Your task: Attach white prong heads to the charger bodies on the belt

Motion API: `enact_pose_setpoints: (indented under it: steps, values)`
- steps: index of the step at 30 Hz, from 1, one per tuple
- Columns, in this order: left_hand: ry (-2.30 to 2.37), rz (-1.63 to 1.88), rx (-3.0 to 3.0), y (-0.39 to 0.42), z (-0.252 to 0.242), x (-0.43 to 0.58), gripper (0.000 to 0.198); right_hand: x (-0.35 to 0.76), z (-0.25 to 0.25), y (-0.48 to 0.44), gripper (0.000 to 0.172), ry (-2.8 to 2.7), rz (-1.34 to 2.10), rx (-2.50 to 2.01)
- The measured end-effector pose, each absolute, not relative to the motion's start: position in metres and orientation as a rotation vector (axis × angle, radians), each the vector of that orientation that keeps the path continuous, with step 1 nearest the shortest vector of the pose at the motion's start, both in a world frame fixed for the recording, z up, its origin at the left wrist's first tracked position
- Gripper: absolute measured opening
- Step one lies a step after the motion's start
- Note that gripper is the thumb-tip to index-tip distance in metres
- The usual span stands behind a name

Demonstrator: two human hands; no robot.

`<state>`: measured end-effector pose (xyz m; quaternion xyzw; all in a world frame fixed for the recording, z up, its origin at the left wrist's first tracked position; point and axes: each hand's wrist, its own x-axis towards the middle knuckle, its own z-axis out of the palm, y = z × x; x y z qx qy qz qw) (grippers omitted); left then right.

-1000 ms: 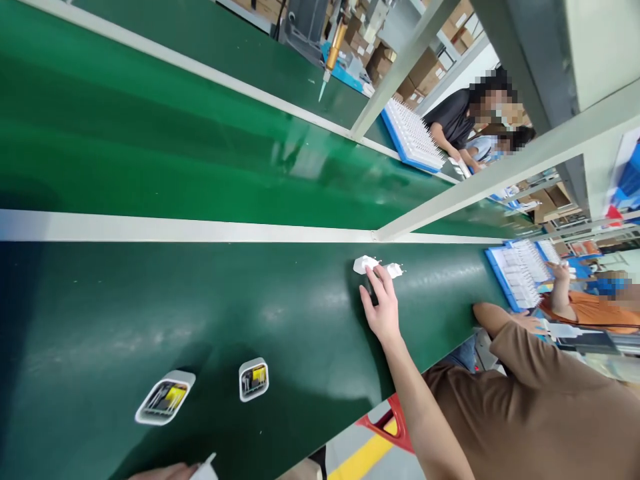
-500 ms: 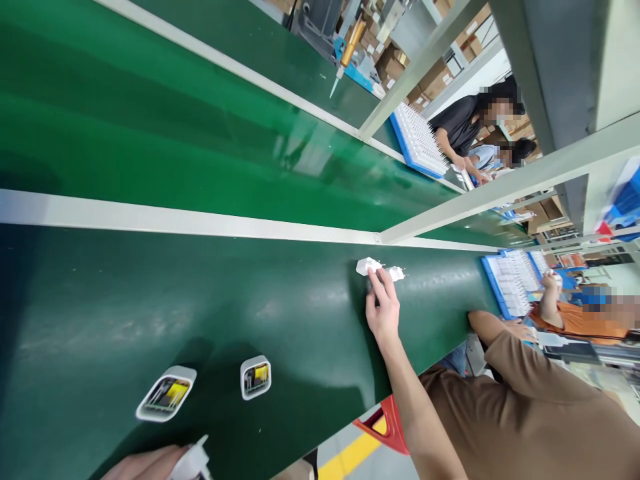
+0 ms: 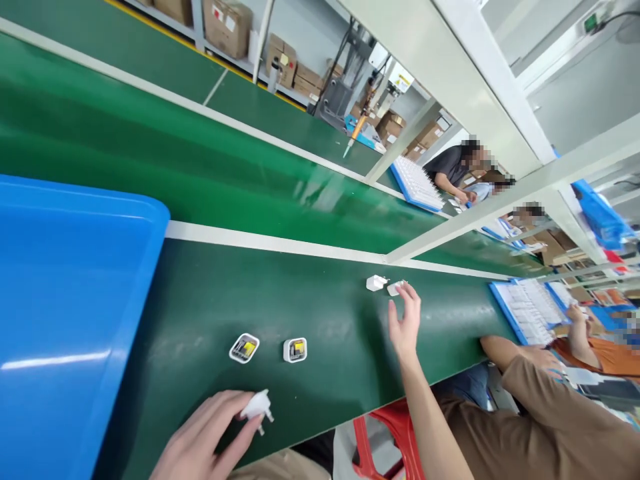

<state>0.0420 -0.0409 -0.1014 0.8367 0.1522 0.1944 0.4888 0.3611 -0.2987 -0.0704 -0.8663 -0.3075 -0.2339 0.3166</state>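
Note:
My left hand [image 3: 210,433], low in the view, pinches a small white plug head [image 3: 257,405] with two prongs sticking out. Just beyond it, two white charger housings stand open side up on the green bench: a left one [image 3: 245,348] and a right one [image 3: 295,350], each with yellow and dark parts inside. Farther right, my right hand [image 3: 406,323] is open, thumb and fingers apart, its fingertips at a white pronged plug piece [image 3: 395,289] and partly covering it. Another white plug piece [image 3: 375,283] lies just left of that one.
A large blue tray [image 3: 75,300] covers the left end of the bench [image 3: 200,287]. A pale rail and slanted post [image 3: 450,220] border the far side. At right sits a co-worker in a brown shirt [image 3: 550,413], near blue trays of white parts [image 3: 530,310]. A red stool [image 3: 390,433] stands below.
The view has shifted, bringing in the blue tray. My right hand has gone from the left plug piece to the right one. My left hand, with its plug head, now shows more fully.

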Motion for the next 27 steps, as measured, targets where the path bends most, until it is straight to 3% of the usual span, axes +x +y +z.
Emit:
enact_pose_setpoints:
  steps: [2, 7, 11, 13, 17, 21, 27]
  values:
    - [0.381, 0.427, 2.001, -0.049, -0.087, 0.05, 0.021, 0.327, -0.059, -0.29, 0.03, -0.764, -0.581, -2.194]
    - [0.359, 0.239, 1.852, -0.08, -0.049, 0.075, 0.019, 0.226, -0.047, -0.26, 0.038, -1.39, 0.086, -1.979]
    - [0.356, 0.094, 1.715, -0.096, -0.03, 0.076, 0.012, 0.193, -0.046, -0.256, 0.039, -1.382, 0.11, -1.887]
    - [0.333, 0.064, 1.727, -0.096, -0.026, 0.069, 0.019, 0.193, -0.044, -0.259, 0.036, -1.361, 0.133, -1.88]
    - [0.396, 0.394, 2.054, -0.078, -0.034, 0.062, 0.025, 0.2, -0.04, -0.256, 0.03, -1.259, 0.217, -1.783]
    - [0.643, 0.591, 2.314, -0.048, -0.059, 0.074, 0.052, 0.201, -0.039, -0.238, 0.023, -0.981, 0.345, -1.579]
    - [0.595, 0.55, 2.402, -0.034, -0.084, 0.089, 0.024, 0.206, -0.04, -0.218, 0.023, -0.947, 0.331, -1.627]
